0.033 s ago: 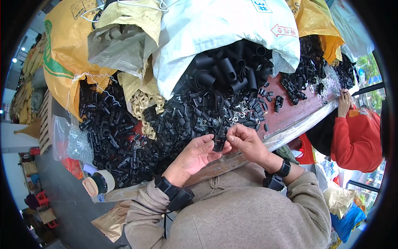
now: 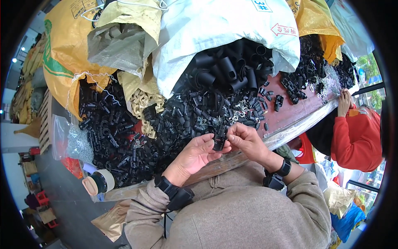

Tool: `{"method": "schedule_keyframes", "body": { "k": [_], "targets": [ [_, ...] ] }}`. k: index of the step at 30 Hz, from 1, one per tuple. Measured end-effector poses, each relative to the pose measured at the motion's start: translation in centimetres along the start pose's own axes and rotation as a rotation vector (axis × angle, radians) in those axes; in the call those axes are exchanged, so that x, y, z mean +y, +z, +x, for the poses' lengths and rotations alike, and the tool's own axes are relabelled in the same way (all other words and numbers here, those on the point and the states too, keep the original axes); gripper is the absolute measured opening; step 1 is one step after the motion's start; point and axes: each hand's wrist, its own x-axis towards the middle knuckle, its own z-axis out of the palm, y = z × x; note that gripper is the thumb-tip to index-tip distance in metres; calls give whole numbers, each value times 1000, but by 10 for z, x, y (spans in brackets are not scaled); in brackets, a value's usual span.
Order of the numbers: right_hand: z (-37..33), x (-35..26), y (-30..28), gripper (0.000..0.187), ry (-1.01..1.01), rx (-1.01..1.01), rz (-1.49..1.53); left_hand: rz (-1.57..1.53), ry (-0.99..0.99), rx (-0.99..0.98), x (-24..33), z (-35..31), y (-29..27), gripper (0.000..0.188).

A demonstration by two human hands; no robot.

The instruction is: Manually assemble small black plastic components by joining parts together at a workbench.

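Over the near edge of the table, my left hand [image 2: 197, 154] grips a small black plastic part [image 2: 219, 143] between thumb and fingers. My right hand [image 2: 247, 142] pinches with thumb and forefinger at that part's right side. Whether a smaller piece sits in this pinch is too small to tell. Just beyond both hands lies a heap of small black plastic fittings [image 2: 182, 114], with silvery metal clips [image 2: 240, 111] scattered among them. Short black tubes [image 2: 226, 68] spill from a white woven sack [image 2: 215, 25] behind the heap.
Cream-coloured rings [image 2: 145, 108] lie left of the heap's middle. A lidded jar [image 2: 99, 182] stands at the table's left corner, near a clear bag of small metal pieces [image 2: 80, 143]. Yellow sacks [image 2: 68, 50] line the back. At right, a person in a red sleeve [image 2: 352, 143] works along the edge.
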Motion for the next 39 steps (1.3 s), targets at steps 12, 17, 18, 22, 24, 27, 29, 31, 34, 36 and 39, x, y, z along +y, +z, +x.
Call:
{"method": "schedule_keyframes", "body": {
  "k": [12,17,18,22,24,27,29,31,34,36,39],
  "targets": [
    [-7,-11,5,12,-203,49,-195,3,78,173,-11,3,0,24],
    [-9,-14,6,8,-281,59,-496,-20,64,219,-13,2,6,23],
    [-10,-16,7,8,-277,62,-495,-23,60,219,-12,1,8,23],
    [-8,-22,10,10,-482,66,-756,21,54,222,-10,3,11,21],
    [-6,-19,9,9,-530,76,-805,44,52,249,-11,4,10,22],
    [-5,-15,7,9,-565,77,-862,79,46,268,-13,5,8,22],
    [-4,-13,4,10,-604,71,-933,138,46,269,-14,7,9,22],
    [-4,-11,3,11,-608,65,-947,188,36,281,-14,8,10,22],
    [-3,-8,2,13,-630,65,-984,302,18,288,-13,9,12,22],
    [-3,-2,0,12,-580,42,-926,311,-1,255,-11,9,12,22],
    [-5,-1,-2,12,-508,39,-819,315,-23,231,-8,9,13,21]
  ]
}}
